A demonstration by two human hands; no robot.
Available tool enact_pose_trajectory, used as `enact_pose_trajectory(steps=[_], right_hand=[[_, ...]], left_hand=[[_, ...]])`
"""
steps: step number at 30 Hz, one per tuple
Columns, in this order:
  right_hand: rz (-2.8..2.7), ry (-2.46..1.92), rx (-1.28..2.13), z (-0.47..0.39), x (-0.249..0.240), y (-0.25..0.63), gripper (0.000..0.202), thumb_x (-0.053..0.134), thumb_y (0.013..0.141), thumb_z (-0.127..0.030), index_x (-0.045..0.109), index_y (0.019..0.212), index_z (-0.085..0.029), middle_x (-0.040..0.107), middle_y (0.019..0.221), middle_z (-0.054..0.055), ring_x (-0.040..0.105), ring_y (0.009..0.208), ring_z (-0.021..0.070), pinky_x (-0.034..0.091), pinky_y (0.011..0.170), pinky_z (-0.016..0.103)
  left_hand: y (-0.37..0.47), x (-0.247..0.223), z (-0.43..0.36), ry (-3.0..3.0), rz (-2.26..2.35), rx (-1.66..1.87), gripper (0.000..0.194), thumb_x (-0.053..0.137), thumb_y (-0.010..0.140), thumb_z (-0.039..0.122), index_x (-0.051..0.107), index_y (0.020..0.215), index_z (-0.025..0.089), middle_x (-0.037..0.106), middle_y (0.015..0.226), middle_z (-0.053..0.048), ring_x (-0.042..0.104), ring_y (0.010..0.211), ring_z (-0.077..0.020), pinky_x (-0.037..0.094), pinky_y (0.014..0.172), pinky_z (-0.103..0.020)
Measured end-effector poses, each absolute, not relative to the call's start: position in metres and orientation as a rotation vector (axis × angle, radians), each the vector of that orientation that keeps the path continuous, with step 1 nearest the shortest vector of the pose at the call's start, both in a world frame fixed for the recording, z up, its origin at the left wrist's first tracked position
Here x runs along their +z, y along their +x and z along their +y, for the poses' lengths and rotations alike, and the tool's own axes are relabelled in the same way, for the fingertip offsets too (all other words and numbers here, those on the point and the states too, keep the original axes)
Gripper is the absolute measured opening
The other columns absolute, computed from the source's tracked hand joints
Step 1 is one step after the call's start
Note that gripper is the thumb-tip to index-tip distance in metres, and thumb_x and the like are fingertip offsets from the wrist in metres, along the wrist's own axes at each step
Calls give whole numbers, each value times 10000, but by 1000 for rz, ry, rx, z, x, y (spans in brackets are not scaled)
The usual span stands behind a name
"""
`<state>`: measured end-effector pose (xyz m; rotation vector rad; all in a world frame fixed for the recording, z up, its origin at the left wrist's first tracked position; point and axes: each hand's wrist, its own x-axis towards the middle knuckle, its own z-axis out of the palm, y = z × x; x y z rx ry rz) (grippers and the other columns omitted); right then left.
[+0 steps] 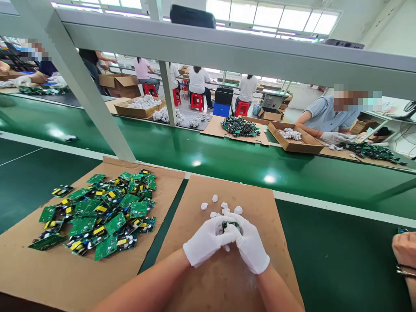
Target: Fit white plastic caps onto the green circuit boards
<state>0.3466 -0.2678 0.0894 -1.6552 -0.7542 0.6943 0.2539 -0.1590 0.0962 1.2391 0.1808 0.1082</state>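
My left hand [208,236] and my right hand [247,243], both in white gloves, come together over the cardboard sheet [208,277] in front of me. Between them they grip a small green circuit board [229,225], with fingers closed around its edges. Most of the board is covered by the gloves. Just beyond my fingertips lie several small white lumps [238,210], whose exact kind I cannot make out. To the left, a heap of green circuit boards [110,223] with yellow and blue parts spreads over another cardboard sheet [29,268].
A green conveyor belt [182,151] runs across beyond the cardboard. Past it are a pile of boards [240,126], a box of white pieces [143,108] and a co-worker in light blue [325,113]. A metal frame post [94,95] slants down at left. Another person's hand [404,249] is at the right edge.
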Motion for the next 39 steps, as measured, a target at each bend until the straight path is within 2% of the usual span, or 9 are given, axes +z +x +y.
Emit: enact_pose_trajectory(steps=[6,9,14,17,20,30,33,37,39], right_hand=[[-722,-1457,877,-271,93,350,508,376,877,-563,602,1191,-233,671,997,61,574,683,171,503,716,338],[-797,-1550,813,-271,93,350,435,500,846,-514,618,1169,-249,666,1051,53,593,824,203,465,867,369],[-787,-1504,759,-269,89,351,460,394,895,-514,638,1131,-203,636,1147,78,521,1114,248,344,1039,431],[-723,-1476,805,-265,87,350,438,466,860,-518,623,1135,-215,644,1140,79,551,1099,257,457,935,412],[-734,-1573,754,-264,90,347,386,547,820,-486,637,1096,-232,690,1016,59,629,922,235,531,773,350],[-940,-1634,574,-266,98,352,342,412,904,-451,613,800,-195,570,695,-21,505,668,115,430,666,227],[-914,-1607,583,-264,95,349,352,407,905,-460,609,797,-192,566,715,-17,505,678,112,434,652,216],[-855,-1566,593,-263,93,347,396,355,914,-475,626,823,-200,611,815,5,554,791,140,469,717,233],[-856,-1590,578,-263,92,347,358,373,906,-460,623,850,-210,623,827,4,566,792,146,467,732,244]], left_hand=[[255,92,-158,1238,193,148,219,604,776,326,653,856,127,564,712,-34,517,685,-135,440,496,-207],[255,91,-155,1179,177,102,251,637,756,357,656,864,130,562,716,-40,528,688,-140,447,509,-212],[254,92,-151,839,70,-9,313,617,782,391,637,1015,184,518,816,-31,538,766,-126,451,609,-209],[254,94,-152,868,107,14,289,596,806,361,634,1033,185,521,820,-29,525,748,-114,431,594,-198],[254,97,-154,993,189,25,269,602,804,356,642,1002,179,569,867,-45,527,776,-128,431,613,-206],[256,99,-153,1134,248,-2,351,551,835,396,595,1123,199,612,1019,-79,525,776,-146,445,634,-248],[256,98,-155,1150,289,15,372,572,825,386,577,1147,201,610,1069,-85,545,767,-143,456,628,-245],[256,100,-155,933,250,-23,312,549,845,359,593,1117,213,555,1225,-86,559,1001,-214,473,824,-325],[257,97,-154,858,257,-28,277,550,844,353,617,1074,212,567,1221,-83,566,1017,-226,471,847,-349]])
